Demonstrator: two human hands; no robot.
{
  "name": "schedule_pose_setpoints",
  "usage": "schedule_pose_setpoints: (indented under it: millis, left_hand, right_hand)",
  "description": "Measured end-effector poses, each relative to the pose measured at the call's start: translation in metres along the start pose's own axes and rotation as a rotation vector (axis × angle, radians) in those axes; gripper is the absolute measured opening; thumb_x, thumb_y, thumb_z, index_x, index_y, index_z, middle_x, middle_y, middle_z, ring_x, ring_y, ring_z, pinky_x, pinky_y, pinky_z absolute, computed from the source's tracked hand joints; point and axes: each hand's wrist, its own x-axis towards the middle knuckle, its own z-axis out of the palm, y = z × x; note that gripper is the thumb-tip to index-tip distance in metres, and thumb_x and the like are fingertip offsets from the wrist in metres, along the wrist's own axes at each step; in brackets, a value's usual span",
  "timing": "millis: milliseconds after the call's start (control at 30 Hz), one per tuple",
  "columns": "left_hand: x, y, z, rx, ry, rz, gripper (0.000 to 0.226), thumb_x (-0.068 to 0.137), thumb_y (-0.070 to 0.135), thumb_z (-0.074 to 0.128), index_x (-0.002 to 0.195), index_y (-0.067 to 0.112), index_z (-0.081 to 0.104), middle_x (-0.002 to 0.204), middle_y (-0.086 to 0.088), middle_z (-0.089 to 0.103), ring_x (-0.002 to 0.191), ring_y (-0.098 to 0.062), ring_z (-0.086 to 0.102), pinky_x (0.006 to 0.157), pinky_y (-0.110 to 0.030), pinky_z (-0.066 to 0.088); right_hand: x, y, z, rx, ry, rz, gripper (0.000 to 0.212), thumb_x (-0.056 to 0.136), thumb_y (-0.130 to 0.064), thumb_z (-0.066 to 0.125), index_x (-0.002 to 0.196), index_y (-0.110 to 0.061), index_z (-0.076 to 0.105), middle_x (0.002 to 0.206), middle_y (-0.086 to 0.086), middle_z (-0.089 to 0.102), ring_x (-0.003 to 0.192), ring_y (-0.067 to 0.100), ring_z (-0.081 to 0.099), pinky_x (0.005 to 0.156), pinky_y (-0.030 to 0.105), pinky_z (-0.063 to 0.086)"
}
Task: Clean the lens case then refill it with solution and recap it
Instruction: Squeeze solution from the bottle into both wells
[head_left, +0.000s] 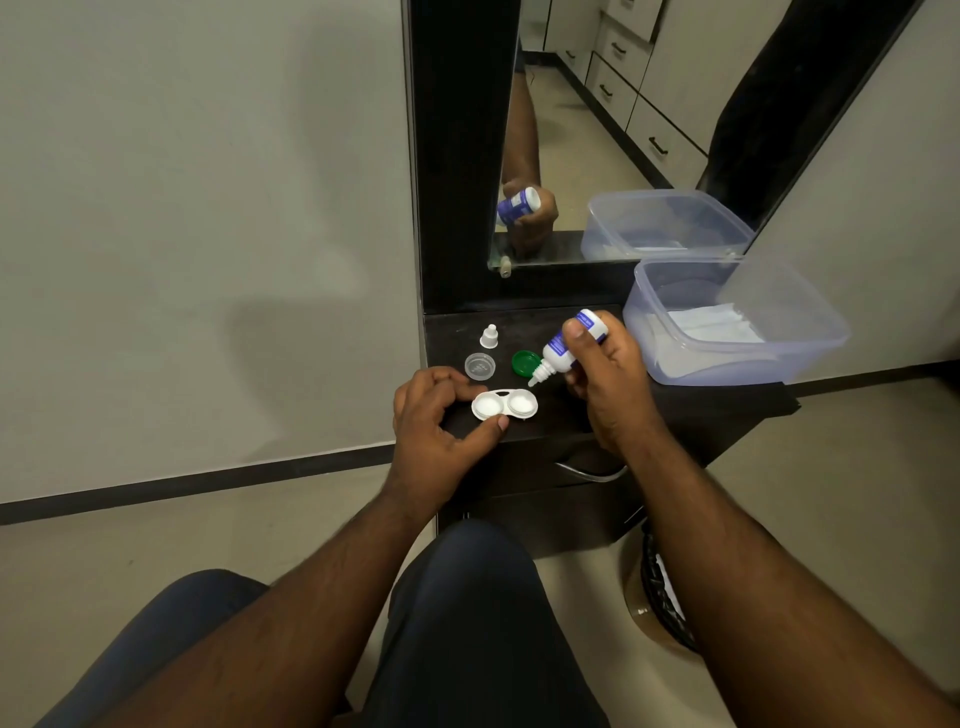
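Observation:
The white lens case (504, 405) lies on the dark table top (566, 410) with both wells uncovered. My left hand (434, 421) steadies it, thumb and fingers pinching its left end. My right hand (605, 374) grips the small white solution bottle (563, 351) with a blue label. The bottle is tilted, its nozzle pointing down-left just above the case's right well. Behind the case lie a clear cap (479, 365), a green cap (525, 362) and the bottle's white cap (489, 336).
A clear plastic box (727, 353) with white tissue inside stands at the right of the table, against the mirror (597, 130). A drawer handle (592, 472) sits below the table edge. A bin (660, 587) stands on the floor at the right. My knees are below.

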Motion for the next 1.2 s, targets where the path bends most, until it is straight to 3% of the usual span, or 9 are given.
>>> schedule_pose_setpoints:
  millis: [300, 567, 767, 1033, 1133, 1200]
  left_hand:
    - [-0.0006, 0.0008, 0.0001, -0.01, -0.004, -0.011, 0.033, 0.071, 0.049, 0.066, 0.094, 0.025, 0.068, 0.106, 0.023, 0.049, 0.108, -0.002, 0.043, 0.09, -0.028, 0.038]
    - [-0.0004, 0.0008, -0.0003, -0.015, -0.004, -0.016, 0.031, 0.07, 0.049, 0.066, 0.093, 0.027, 0.067, 0.106, 0.022, 0.049, 0.109, 0.0, 0.042, 0.091, -0.028, 0.037]
    - [0.0001, -0.0003, 0.0002, -0.007, -0.019, -0.037, 0.035, 0.071, 0.05, 0.066, 0.095, 0.024, 0.068, 0.107, 0.012, 0.053, 0.109, -0.01, 0.045, 0.089, -0.017, 0.033]
    - [-0.0011, -0.0005, 0.0002, -0.007, -0.025, -0.042, 0.036, 0.072, 0.051, 0.065, 0.096, 0.025, 0.067, 0.107, 0.014, 0.051, 0.108, -0.005, 0.043, 0.09, -0.03, 0.04]
    - [-0.0009, -0.002, 0.0009, 0.0, -0.016, -0.037, 0.036, 0.071, 0.05, 0.066, 0.096, 0.024, 0.068, 0.107, 0.014, 0.05, 0.108, 0.002, 0.041, 0.089, -0.032, 0.041]
    - [-0.0007, -0.0018, 0.0013, 0.0, -0.009, -0.03, 0.037, 0.071, 0.05, 0.066, 0.096, 0.022, 0.068, 0.107, 0.013, 0.051, 0.107, -0.002, 0.042, 0.089, -0.029, 0.039]
  right_hand:
    - [0.0007, 0.0008, -0.0009, -0.014, -0.014, 0.016, 0.009, 0.093, -0.029, 0.053, 0.086, -0.025, 0.052, 0.083, -0.002, 0.057, 0.079, 0.012, 0.056, 0.065, 0.023, 0.047]
    - [0.0, -0.0003, -0.0004, -0.049, -0.011, -0.014, 0.012, 0.093, -0.029, 0.054, 0.083, -0.023, 0.052, 0.078, -0.002, 0.057, 0.072, 0.009, 0.055, 0.059, 0.022, 0.046]
    - [-0.0008, -0.0019, 0.0002, -0.051, -0.006, -0.004, 0.01, 0.093, -0.028, 0.053, 0.084, -0.025, 0.052, 0.08, -0.003, 0.058, 0.074, 0.008, 0.057, 0.062, 0.021, 0.048]
    - [-0.0026, -0.0052, 0.0022, 0.014, 0.035, 0.028, 0.009, 0.093, -0.026, 0.053, 0.085, -0.025, 0.053, 0.08, -0.004, 0.057, 0.072, 0.008, 0.056, 0.063, 0.022, 0.047]
    - [-0.0024, -0.0066, 0.003, 0.068, 0.058, 0.045, 0.009, 0.094, -0.025, 0.052, 0.085, -0.024, 0.053, 0.077, -0.003, 0.057, 0.07, 0.008, 0.054, 0.063, 0.023, 0.046]
    - [-0.0023, -0.0065, 0.0026, 0.099, 0.072, 0.047, 0.009, 0.094, -0.024, 0.052, 0.085, -0.023, 0.053, 0.076, -0.002, 0.057, 0.068, 0.009, 0.052, 0.061, 0.024, 0.044]
